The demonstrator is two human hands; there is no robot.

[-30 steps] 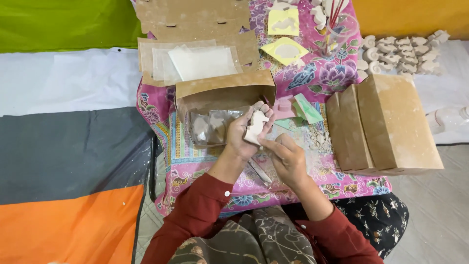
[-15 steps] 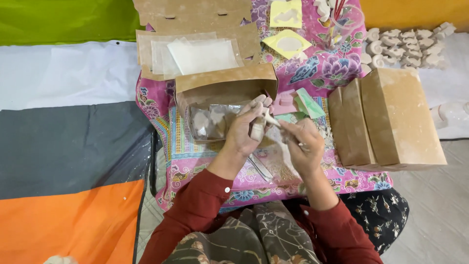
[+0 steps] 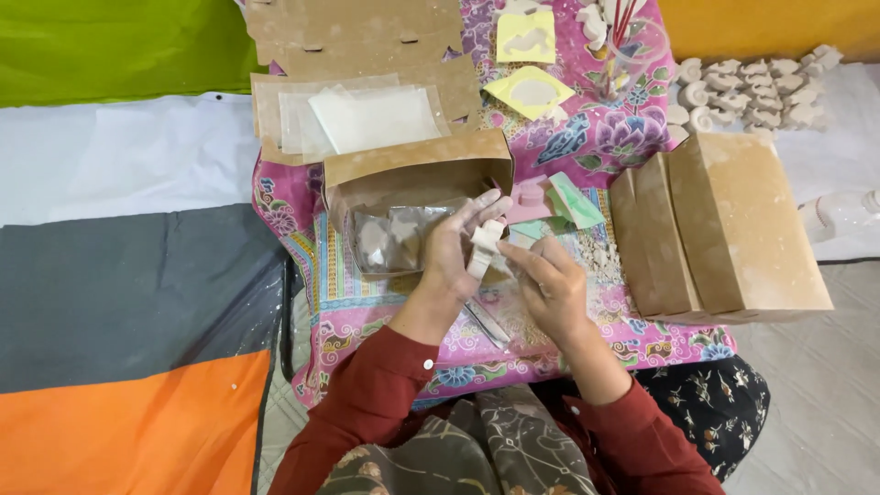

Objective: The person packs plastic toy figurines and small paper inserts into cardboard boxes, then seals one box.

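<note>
Gripping chalky white plaster piece [image 3: 483,246]

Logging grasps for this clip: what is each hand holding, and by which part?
The left hand grips a small pale plaster piece around its lower half. The right hand touches its side with fingertips; whether it holds anything cannot be told.

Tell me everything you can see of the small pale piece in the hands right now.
The small pale piece is off-white and chalky, like plaster or clay, with a lobed, irregular outline. It is held above the patterned cloth, just in front of the open cardboard box, standing roughly upright. The left hand grips it by fingers and thumb; the right hand touches its right side with its fingertips. Its lower part is hidden by fingers.
</note>
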